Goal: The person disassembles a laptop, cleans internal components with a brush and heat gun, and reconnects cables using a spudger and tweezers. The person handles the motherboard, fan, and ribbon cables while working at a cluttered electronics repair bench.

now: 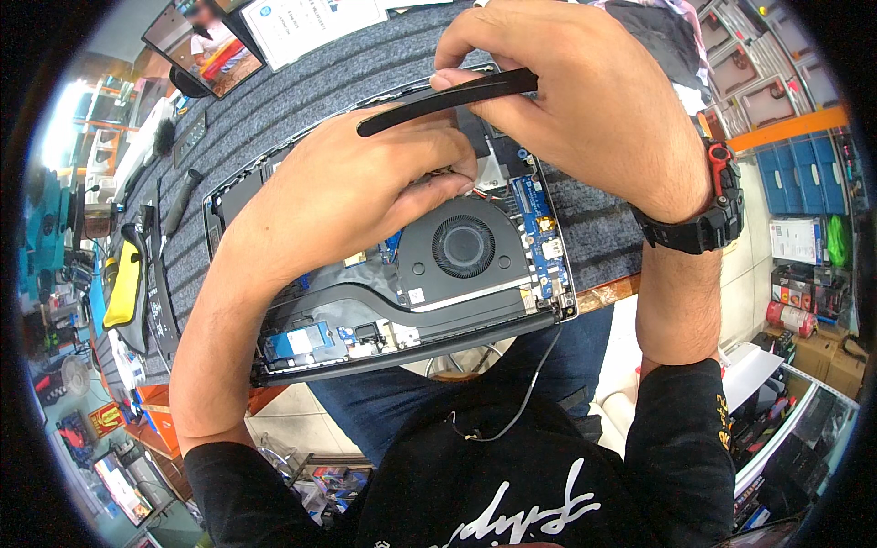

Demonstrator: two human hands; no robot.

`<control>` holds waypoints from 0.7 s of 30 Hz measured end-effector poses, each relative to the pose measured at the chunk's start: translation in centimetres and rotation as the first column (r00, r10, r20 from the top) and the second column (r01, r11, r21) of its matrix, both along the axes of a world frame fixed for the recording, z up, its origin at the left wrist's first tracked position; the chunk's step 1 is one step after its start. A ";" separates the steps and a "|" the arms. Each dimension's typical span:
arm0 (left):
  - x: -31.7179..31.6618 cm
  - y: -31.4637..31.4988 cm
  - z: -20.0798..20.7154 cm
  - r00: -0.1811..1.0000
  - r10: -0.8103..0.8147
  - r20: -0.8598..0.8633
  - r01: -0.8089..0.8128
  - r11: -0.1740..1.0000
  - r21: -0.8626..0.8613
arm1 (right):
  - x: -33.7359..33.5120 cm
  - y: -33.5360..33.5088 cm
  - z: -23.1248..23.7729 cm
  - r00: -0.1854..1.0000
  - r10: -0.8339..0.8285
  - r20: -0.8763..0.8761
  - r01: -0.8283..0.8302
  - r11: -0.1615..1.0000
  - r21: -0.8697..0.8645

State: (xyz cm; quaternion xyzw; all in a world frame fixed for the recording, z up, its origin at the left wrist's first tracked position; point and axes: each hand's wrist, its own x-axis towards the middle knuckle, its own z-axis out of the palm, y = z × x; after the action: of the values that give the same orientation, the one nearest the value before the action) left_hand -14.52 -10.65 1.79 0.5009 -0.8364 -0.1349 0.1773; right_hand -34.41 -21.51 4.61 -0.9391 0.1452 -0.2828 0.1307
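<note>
An opened laptop base lies before me with its inside bare. It shows a round black fan, a dark heat pipe and a blue circuit board along the right edge. My left hand reaches over it, thumb and forefinger pinched beside thin coloured wires above the fan; what they grip is hidden. Above it my right hand holds a slim, slightly curved black strip with a rounded end, its kind unclear. The strip passes over my left knuckles.
A grey cable hangs from the laptop's near right corner toward my lap. On the ridged grey mat, left of the laptop, lie a dark-handled tool and a yellow-and-black one. A screen stands at the far left.
</note>
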 end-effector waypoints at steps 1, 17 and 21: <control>0.0 0.0 0.0 1.000 0.004 0.000 -0.004 1.000 -0.001 | 0.0 0.0 0.0 1.000 0.001 0.000 -0.001 1.000 0.001; 1.1 -0.3 0.1 0.995 -0.102 0.016 0.103 0.992 -0.078 | 0.0 -1.0 -1.2 0.998 0.049 0.046 -0.048 0.999 -0.008; 1.0 -0.5 -0.2 0.993 -0.116 0.002 0.115 0.989 -0.097 | 0.4 -1.2 -2.0 0.998 0.058 0.024 -0.057 0.998 -0.041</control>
State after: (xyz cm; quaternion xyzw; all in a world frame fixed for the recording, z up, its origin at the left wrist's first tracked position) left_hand -13.52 -11.14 1.62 0.4420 -0.8692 -0.1052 0.1950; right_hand -33.99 -22.75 2.66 -0.9417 0.1108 -0.2936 0.1217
